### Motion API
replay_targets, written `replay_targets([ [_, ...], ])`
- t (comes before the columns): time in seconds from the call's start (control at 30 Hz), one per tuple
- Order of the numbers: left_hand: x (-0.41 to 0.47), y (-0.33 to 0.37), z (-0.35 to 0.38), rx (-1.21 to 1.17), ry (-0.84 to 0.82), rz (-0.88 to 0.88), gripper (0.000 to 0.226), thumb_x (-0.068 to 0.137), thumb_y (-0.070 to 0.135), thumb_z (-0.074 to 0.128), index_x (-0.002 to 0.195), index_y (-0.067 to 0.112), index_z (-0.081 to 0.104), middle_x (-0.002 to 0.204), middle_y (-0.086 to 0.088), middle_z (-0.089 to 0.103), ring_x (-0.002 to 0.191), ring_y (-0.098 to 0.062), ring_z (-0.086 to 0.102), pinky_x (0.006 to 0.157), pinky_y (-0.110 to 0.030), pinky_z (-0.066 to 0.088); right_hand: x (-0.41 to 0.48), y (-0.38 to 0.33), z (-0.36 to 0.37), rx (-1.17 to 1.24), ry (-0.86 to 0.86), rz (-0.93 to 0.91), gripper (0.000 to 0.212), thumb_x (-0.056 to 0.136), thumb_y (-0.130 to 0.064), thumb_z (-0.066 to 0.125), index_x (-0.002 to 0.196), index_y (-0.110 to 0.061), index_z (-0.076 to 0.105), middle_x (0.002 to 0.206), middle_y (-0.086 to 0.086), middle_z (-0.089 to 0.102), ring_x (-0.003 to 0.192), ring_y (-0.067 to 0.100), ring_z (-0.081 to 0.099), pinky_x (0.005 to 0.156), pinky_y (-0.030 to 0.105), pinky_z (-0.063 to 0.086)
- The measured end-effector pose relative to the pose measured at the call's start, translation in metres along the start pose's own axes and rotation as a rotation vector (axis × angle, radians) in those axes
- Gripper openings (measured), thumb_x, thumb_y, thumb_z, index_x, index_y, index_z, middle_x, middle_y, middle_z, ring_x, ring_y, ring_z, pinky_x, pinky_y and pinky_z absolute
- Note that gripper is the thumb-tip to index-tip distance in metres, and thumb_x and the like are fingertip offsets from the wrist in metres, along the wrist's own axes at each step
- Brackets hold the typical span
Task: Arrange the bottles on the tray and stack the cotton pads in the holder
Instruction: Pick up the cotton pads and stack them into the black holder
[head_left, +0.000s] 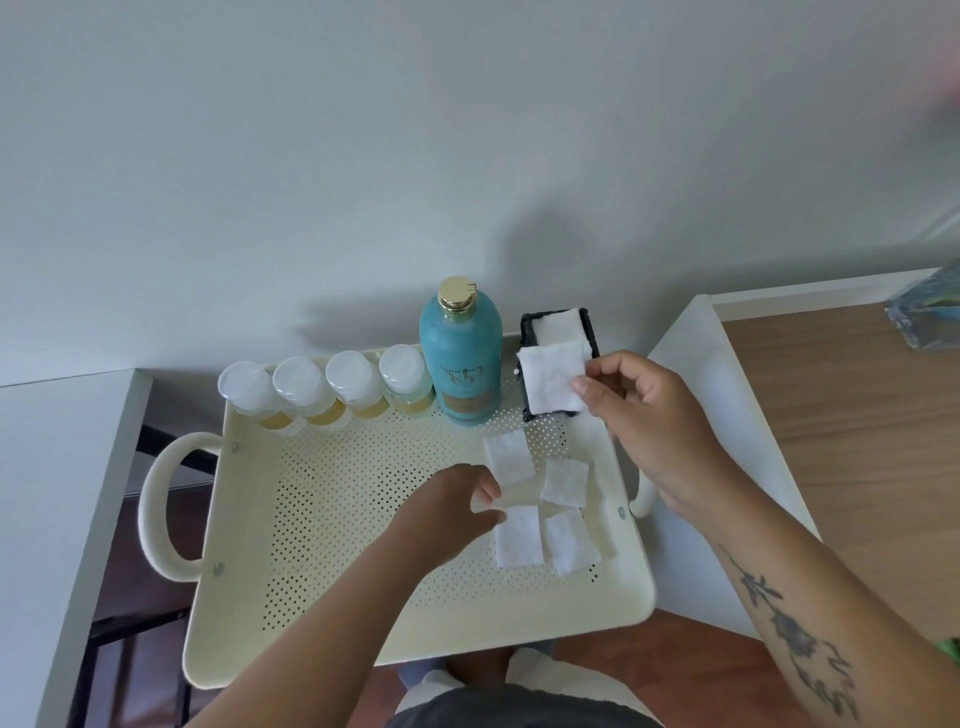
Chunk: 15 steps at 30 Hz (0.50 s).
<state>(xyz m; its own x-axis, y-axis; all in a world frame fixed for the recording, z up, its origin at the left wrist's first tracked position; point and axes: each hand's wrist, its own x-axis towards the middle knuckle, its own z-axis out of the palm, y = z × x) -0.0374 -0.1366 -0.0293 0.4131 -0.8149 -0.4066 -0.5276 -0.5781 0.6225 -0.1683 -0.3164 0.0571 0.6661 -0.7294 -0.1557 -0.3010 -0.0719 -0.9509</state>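
Cotton pad: white, square, fuzzy; over the holder's near end.
Holder: black, at the tray's far right; white pads inside.
Tray: cream, perforated; bottles line its far edge, loose pads lie near right.
Your right hand: thumb and fingers pinch the cotton pad.
Your left hand: fingers curled, pinching one of the loose pads.

A cream perforated tray with loop handles fills the lower centre of the frame. Along its upper edge stand four small bottles, a teal bottle and a black holder. Loose cotton pads lie centre right.
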Motion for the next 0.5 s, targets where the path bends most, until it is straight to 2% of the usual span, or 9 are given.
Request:
replay_targets([
  [0.13,0.000,0.000,0.014,0.080,-0.002,-0.003,0.025,0.086,0.029,0.071,0.108,0.022,0.063,0.107,0.005,0.062,0.093,-0.012,0.062,0.085,-0.034,0.054,0.004,-0.001,0.000,0.044,0.038,0.022,0.001,0.089,-0.028,0.067,0.087,-0.028,0.067,0.063,-0.006,0.066,0.051,0.010,0.054,0.055,0.018,0.048],
  [0.33,0.003,0.002,0.025,0.126,0.001,0.008,0.023,0.087,0.026,0.070,0.108,0.020,0.062,0.108,0.003,0.057,0.094,-0.015,0.062,0.083,-0.035,0.055,0.009,-0.003,0.001,0.064,0.060,0.018,0.002,0.090,-0.023,0.067,0.091,-0.022,0.067,0.065,-0.002,0.065,0.047,0.008,0.054,0.050,0.017,0.046],
  [0.5,0.006,0.001,0.025,0.124,-0.028,0.003,0.013,0.089,0.025,0.067,0.100,0.020,0.063,0.105,0.003,0.057,0.092,-0.014,0.061,0.084,-0.034,0.054,0.009,-0.002,0.002,0.051,0.057,0.021,0.003,0.089,-0.027,0.067,0.091,-0.025,0.067,0.064,-0.005,0.065,0.049,0.008,0.054,0.052,0.018,0.047],
])
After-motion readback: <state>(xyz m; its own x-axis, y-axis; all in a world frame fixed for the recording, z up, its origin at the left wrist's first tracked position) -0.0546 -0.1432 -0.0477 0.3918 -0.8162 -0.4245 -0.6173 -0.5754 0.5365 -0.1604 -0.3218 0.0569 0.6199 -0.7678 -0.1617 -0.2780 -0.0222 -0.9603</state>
